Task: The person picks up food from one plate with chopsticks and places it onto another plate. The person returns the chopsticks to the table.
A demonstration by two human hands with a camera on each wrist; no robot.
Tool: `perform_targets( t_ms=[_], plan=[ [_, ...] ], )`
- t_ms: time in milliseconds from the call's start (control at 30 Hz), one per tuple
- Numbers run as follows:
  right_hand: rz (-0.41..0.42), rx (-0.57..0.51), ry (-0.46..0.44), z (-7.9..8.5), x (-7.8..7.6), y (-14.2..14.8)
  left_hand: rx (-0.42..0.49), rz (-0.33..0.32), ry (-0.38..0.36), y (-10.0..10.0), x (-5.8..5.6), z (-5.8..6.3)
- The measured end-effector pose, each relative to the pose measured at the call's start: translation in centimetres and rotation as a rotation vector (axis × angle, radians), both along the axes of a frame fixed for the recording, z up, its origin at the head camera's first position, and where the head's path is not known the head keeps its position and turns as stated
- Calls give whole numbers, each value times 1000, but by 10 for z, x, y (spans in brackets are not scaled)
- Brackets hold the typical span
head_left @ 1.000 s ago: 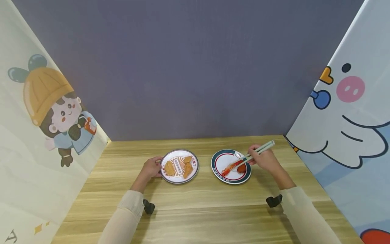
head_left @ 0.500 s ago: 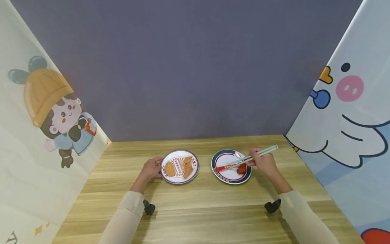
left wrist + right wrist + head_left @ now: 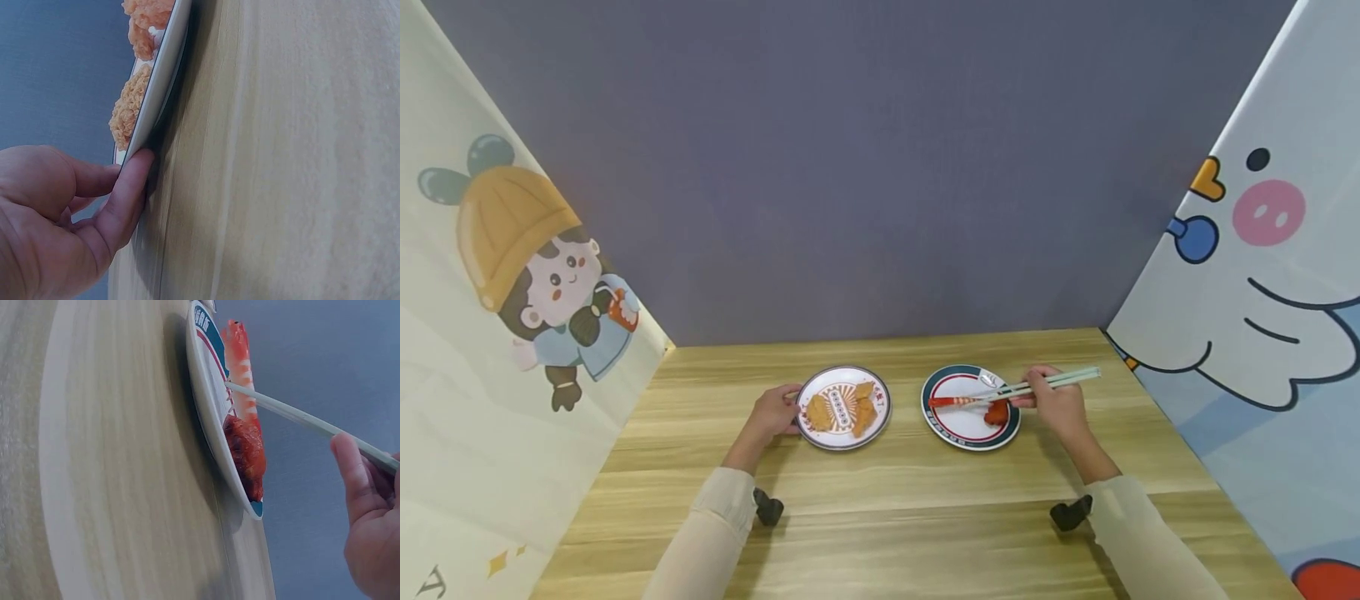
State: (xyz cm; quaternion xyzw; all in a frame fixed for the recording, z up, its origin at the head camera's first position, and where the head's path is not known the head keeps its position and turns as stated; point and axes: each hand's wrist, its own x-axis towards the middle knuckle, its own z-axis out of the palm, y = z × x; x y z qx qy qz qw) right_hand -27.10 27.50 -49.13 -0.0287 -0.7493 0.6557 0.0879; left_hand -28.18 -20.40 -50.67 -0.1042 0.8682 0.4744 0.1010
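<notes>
My left hand (image 3: 773, 412) pinches the left rim of a white patterned plate (image 3: 841, 442), thumb above and fingers beneath in the left wrist view. Golden fried chicken pieces (image 3: 864, 415) lie on that plate. In my right hand (image 3: 1058, 408) is a pair of pale green chopsticks (image 3: 1071, 378), slanting down leftward over a white plate with a dark green rim (image 3: 1009, 433). Their tips meet a red-and-white shrimp (image 3: 951, 402), which lies sideways across this plate. Beside the shrimp sits a glossy reddish-brown piece of meat (image 3: 245, 456).
Both plates stand side by side on a wood-grain table (image 3: 880, 517), a gap between them. A grey-purple wall (image 3: 880, 183) rises behind, with cartoon-printed panels on the left (image 3: 460, 358) and right (image 3: 1217, 333).
The shrimp has swung from a diagonal to nearly level, its far end moving up and left. The chopsticks' back ends have shifted right and down. My left hand and its plate keep their place.
</notes>
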Motion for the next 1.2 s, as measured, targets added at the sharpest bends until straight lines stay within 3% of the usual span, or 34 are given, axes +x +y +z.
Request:
perform_targets(
  t_ms=[500,967,1200],
  plan=[
    [-50,-54,-8,5,-1,-10,-2,-2,-12,-1,-1,-1],
    [-89,-215,5,8,1,-26,-10,1,-15,0,-3,-1],
    [-112,-242,13,6,1,-41,-10,4,-14,1,-1,-1]
  ],
)
